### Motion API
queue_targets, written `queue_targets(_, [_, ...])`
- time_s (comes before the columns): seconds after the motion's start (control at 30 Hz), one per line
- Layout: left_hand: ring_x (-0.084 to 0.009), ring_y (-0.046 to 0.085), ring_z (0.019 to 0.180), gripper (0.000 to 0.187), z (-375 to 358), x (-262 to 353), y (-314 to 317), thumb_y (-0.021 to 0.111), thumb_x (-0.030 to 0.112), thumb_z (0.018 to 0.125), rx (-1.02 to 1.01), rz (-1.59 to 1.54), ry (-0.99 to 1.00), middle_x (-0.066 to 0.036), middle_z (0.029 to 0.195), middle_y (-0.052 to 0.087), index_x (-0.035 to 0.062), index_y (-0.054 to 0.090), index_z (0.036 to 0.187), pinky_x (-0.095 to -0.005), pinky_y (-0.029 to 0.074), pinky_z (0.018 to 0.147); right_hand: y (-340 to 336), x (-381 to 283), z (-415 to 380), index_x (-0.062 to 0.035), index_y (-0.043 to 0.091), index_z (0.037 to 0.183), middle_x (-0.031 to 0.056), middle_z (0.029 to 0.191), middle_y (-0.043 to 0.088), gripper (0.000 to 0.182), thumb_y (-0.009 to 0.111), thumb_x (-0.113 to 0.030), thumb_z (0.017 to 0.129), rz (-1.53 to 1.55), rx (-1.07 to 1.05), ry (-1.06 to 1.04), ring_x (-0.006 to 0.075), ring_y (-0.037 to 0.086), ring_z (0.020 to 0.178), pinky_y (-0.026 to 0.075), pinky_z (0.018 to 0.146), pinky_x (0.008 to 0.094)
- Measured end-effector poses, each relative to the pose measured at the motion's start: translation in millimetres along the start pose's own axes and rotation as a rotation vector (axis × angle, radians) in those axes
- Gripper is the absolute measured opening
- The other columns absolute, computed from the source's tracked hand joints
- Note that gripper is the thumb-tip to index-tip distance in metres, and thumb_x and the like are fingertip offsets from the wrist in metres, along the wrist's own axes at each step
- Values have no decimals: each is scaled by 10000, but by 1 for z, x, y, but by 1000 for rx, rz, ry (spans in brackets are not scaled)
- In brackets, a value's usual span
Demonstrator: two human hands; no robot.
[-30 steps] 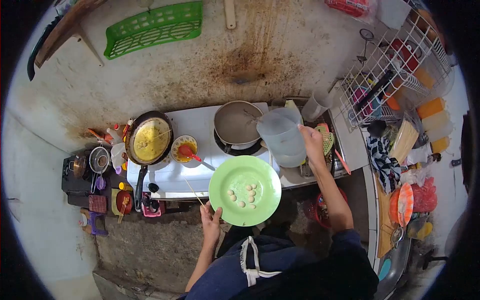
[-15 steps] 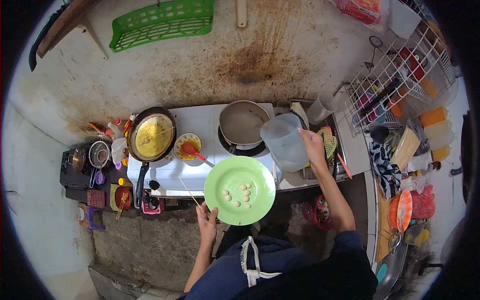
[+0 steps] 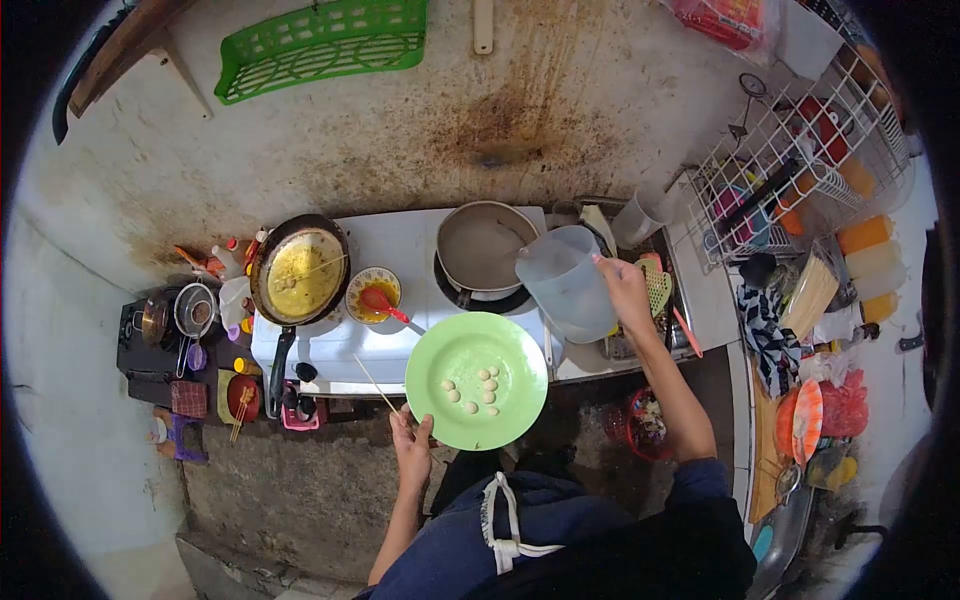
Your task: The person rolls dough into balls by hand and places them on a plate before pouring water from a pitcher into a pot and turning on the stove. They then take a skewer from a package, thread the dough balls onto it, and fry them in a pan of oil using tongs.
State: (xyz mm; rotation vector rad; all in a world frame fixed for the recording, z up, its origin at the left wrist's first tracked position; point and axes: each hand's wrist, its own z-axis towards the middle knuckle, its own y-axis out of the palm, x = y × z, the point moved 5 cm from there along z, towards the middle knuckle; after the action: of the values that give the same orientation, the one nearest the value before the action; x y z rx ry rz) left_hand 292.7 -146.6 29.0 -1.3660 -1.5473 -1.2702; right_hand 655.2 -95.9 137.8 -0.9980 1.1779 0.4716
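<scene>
My left hand (image 3: 412, 442) grips the near rim of a green plate (image 3: 450, 350) that carries several small pale balls (image 3: 477, 387); a thin wooden skewer (image 3: 374, 386) sticks out from the same hand. My right hand (image 3: 625, 290) holds a translucent plastic jug (image 3: 565, 282) by its handle, tilted slightly, just right of a grey pot (image 3: 482, 245) on the right burner of the white stove (image 3: 400, 250).
A frying pan (image 3: 298, 273) with yellow oil sits on the left burner, a small bowl with a red spoon (image 3: 372, 296) beside it. Small pots and condiment bottles crowd the left. A white dish rack (image 3: 800, 150) and clutter fill the counter on the right.
The jug has shifted slightly left toward the pot, and the plate has drifted a little left and down. The view itself also moved a bit.
</scene>
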Motion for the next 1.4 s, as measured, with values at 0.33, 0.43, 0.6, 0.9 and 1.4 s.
queue_targets(0.33, [-96,530,828,262,-5,6,7,510,98,835,14,-7,-58,-60,1090,459,66,356,1045,-193,468,506,-10,23,-16,27,604,781,6,645,566,264,521,-222,813,287,98,71,62,484,584,379,544,212])
queue_targets(0.43, [-91,524,823,290,-7,13,14,506,90,835,4,23,-65,-52,1080,468,63,353,1080,-192,451,514,-28,32,-34,-156,360,577,-82,525,260,247,497,-160,783,601,315,162,25,219,460,169,437,218])
queue_targets(0.6, [-77,520,785,264,-2,26,41,499,73,836,-104,2,-1,-42,1024,479,65,358,1059,-183,440,523,-93,30,-74,-147,346,590,-87,515,231,237,483,-153,783,728,473,96,26,215,447,167,438,207])
queue_targets(0.9, [-132,507,860,197,-46,26,196,534,35,804,-422,-51,34,-53,943,498,52,392,940,-293,407,767,-315,-12,-237,-163,362,603,-93,547,261,238,479,-206,805,775,962,-31,37,253,501,205,484,209])
queue_targets(1.4, [-126,545,831,138,-207,36,510,517,87,821,-962,-106,-330,-39,899,522,71,415,914,-279,453,705,-577,-47,-449,-132,414,638,-73,579,240,222,472,-202,841,242,1679,31,61,234,544,223,518,235])
